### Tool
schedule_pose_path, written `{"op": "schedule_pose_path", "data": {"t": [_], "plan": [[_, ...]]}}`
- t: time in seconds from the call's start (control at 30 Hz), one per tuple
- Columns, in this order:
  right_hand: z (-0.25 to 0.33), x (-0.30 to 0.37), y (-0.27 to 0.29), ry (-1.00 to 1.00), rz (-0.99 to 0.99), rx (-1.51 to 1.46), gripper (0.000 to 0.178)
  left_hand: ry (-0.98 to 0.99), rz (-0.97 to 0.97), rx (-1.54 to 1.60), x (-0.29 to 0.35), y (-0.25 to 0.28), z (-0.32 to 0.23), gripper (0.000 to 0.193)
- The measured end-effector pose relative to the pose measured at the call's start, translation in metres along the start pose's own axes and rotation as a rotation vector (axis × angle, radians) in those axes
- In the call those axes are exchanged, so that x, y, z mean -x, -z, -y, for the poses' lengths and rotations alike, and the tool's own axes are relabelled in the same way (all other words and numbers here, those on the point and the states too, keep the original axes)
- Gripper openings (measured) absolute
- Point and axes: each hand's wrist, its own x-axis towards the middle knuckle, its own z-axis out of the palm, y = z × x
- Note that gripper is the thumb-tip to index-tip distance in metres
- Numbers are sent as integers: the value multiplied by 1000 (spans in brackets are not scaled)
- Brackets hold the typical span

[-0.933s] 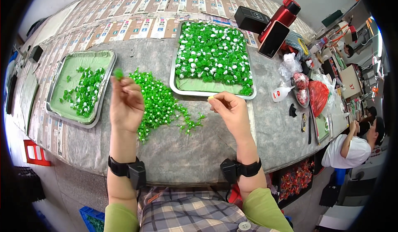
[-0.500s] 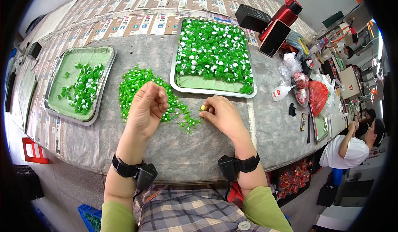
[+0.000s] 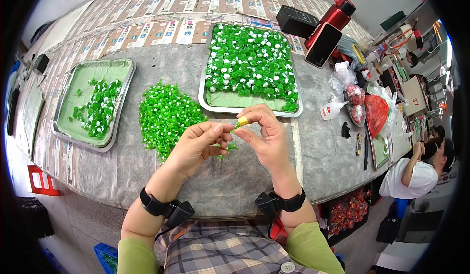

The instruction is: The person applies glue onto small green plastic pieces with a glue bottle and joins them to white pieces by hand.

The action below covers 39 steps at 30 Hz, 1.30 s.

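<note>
My two hands meet above the table, just in front of the large tray. Between the thumb and forefinger of my right hand [image 3: 268, 139] is a small green plastic piece [image 3: 237, 126]; a yellow covering [image 3: 243, 120] shows at that forefinger's tip. My left hand [image 3: 199, 142] pinches at the same spot, its fingers closed against the piece. How the piece is shaped there is mostly hidden by fingertips. Left of my hands lies a heap of small green pieces with white bits [image 3: 169, 117]. A few loose ones show beneath my fingers.
A large metal tray [image 3: 251, 111] full of green and white pieces lies beyond my hands; a smaller tray [image 3: 68, 78] is at left. To the right are a red bottle [image 3: 338, 15], a phone [image 3: 323, 45], a white glue bottle [image 3: 333, 109] and plastic bags [image 3: 376, 115]. A person [image 3: 409, 176] sits far right.
My left hand has come down and right to meet my right hand. My right hand has lifted off the loose pieces and turned inward, with a green piece now at its fingertips.
</note>
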Motion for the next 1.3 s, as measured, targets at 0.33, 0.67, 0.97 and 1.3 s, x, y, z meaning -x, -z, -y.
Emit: {"op": "schedule_pose_path", "data": {"t": [0.33, 0.67, 0.97, 1.3], "plan": [[7, -3, 0, 198, 15, 361, 13, 11, 14, 135, -3, 7, 6, 18], [-70, 16, 183, -139, -1126, 577, 52, -89, -82, 219, -1, 5, 0, 16], [-81, 7, 176, -132, -910, 562, 28, -88, -96, 172, -1, 6, 2, 15], [17, 4, 43, 87, -464, -28, 39, -57, -24, 163, 0, 8, 0, 15]]}}
